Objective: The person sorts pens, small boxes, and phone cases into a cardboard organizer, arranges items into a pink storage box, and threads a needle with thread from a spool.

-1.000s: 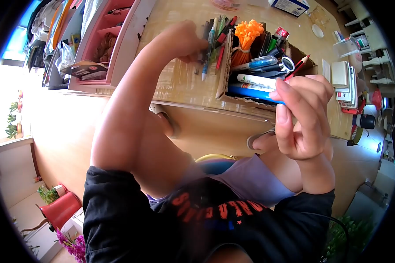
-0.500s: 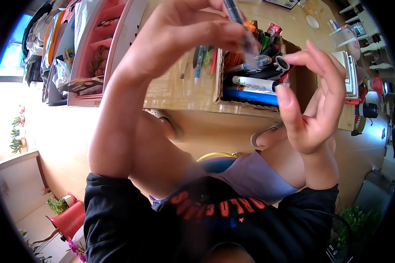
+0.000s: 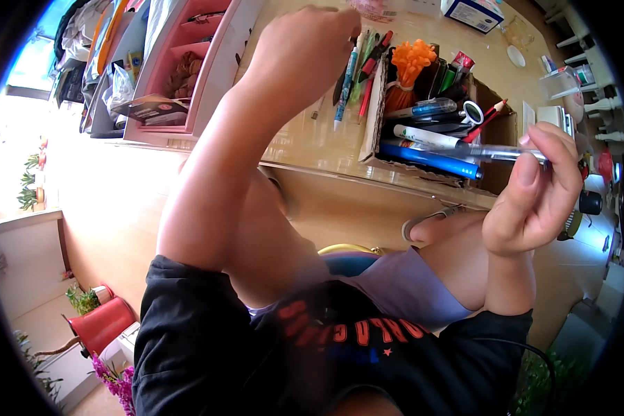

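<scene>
My right hand (image 3: pixel 537 197) pinches a clear-barrelled pen (image 3: pixel 503 152) by one end, between thumb and fingers. The pen lies level across the right part of a cardboard box (image 3: pixel 371 142). Inside the box are a white marker (image 3: pixel 426 136), a blue pen (image 3: pixel 430 159), a red pencil (image 3: pixel 489 119) and a bundle of orange sticks (image 3: pixel 412 66). Over the table, left of the box, my left hand (image 3: pixel 308 59) is curled with its back to me, and its fingertips are hidden. Close beside it lie a patterned blue pen (image 3: pixel 345 90) and a red-and-black pen (image 3: pixel 376 54).
A pink organizer (image 3: pixel 218 69) with compartments stands at the left of the table (image 3: pixel 298 142). At the back are a blue-and-white box (image 3: pixel 473 14) and a white round lid (image 3: pixel 516 56). Books (image 3: pixel 558 118) and a clear container (image 3: pixel 560 83) sit at the right.
The pen has passed from my left hand to my right. My left hand has moved left, off the box, toward the loose pens. My right hand has shifted right and closed on the pen.
</scene>
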The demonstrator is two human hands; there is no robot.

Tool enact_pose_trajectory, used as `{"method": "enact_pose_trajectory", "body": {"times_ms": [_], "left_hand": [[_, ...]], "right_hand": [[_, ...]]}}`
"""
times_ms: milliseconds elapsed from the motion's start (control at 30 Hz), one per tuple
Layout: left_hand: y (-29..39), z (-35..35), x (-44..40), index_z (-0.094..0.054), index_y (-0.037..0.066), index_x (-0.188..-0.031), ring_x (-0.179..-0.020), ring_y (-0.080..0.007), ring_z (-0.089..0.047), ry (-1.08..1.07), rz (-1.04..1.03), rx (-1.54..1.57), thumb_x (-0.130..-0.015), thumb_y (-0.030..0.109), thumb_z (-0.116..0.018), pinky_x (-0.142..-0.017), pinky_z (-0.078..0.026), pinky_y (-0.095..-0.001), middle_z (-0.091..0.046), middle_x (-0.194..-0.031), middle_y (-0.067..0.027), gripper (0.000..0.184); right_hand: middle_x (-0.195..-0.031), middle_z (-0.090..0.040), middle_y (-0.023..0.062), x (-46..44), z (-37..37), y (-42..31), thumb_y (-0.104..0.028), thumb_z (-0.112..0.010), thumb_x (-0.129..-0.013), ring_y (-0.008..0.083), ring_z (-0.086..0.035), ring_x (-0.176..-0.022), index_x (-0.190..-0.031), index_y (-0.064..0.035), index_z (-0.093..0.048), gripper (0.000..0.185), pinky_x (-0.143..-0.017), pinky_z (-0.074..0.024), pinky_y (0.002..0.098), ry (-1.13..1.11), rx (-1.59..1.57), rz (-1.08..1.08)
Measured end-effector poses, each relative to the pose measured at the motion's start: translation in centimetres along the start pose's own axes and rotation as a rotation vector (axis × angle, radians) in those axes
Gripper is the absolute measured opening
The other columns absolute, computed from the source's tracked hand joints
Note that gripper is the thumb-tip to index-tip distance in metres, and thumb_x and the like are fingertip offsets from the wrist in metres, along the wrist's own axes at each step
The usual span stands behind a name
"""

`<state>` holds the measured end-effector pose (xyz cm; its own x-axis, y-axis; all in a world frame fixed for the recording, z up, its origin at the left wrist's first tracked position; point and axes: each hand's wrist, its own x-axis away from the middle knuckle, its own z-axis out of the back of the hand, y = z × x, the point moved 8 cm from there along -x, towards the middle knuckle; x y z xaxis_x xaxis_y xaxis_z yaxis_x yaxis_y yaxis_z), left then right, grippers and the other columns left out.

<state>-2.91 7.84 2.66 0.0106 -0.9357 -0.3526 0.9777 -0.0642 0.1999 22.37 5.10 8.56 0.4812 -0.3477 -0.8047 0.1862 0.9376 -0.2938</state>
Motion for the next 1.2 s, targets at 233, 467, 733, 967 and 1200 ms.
{"method": "enact_pose_trajectory", "body": {"times_ms": [233,467,733,967,1200], "left_hand": [[-1.8,-4.8,1.0,-0.07,0.001,-0.099,-0.087,-0.0408,-0.067,-0.37,0.17,0.133,-0.092,0.023,-0.067,-0.081,-0.052,-0.0494,-0.072,-0.092,-0.0195,0.023],[-2.5,-7.1,1.4,-0.068,-0.002,-0.094,-0.094,-0.0434,-0.065,-0.55,0.262,0.074,-0.092,0.029,-0.068,-0.084,-0.05,-0.0514,-0.07,-0.093,-0.0223,0.032],[-3.6,-7.0,1.5,-0.069,-0.002,-0.095,-0.102,-0.0424,-0.065,-0.57,0.332,0.043,-0.093,0.034,-0.067,-0.088,-0.05,-0.0515,-0.07,-0.104,-0.0229,0.036],[-5.4,-8.8,0.6,-0.069,-0.003,-0.098,-0.102,-0.0387,-0.068,-0.56,0.402,0.03,-0.094,0.04,-0.068,-0.086,-0.053,-0.0483,-0.072,-0.103,-0.0209,0.043],[-3.9,-8.0,-0.2,-0.072,-0.005,-0.095,-0.066,-0.0327,-0.068,-0.543,0.313,0.211,-0.093,0.034,-0.066,-0.07,-0.055,-0.045,-0.07,-0.069,-0.0164,0.039]], "right_hand": [[-0.112,-0.059,0.0174,0.9,-1.9,1.5,0.003,-0.068,-0.091,0.0201,-0.056,-0.095,-0.123,0.0045,-0.053,0.035,-0.087,-0.0466,0.0305,0.019,-0.242,-0.109],[-0.102,-0.067,0.0087,-0.6,-3.4,0.0,-0.002,-0.078,-0.079,0.0291,-0.061,-0.099,-0.088,-0.0056,-0.065,0.016,-0.092,-0.0414,0.0382,-0.107,0.095,0.004],[-0.102,-0.068,0.0076,-0.7,-4.3,-0.1,-0.007,-0.078,-0.075,0.0298,-0.063,-0.103,-0.069,-0.0074,-0.058,0.021,-0.095,-0.0382,0.0411,-0.201,0.185,-0.004],[-0.1,-0.068,0.0098,-1.2,-3.6,-1.0,-0.019,-0.071,-0.076,0.0311,-0.063,-0.099,-0.072,-0.0064,-0.063,0.016,-0.093,-0.0382,0.0415,-0.196,0.147,0.072],[-0.098,-0.069,0.009,-1.4,-3.1,-1.6,-0.019,-0.07,-0.076,0.0294,-0.063,-0.095,-0.079,-0.0061,-0.068,0.013,-0.092,-0.0386,0.0405,-0.169,0.15,0.133]]}}
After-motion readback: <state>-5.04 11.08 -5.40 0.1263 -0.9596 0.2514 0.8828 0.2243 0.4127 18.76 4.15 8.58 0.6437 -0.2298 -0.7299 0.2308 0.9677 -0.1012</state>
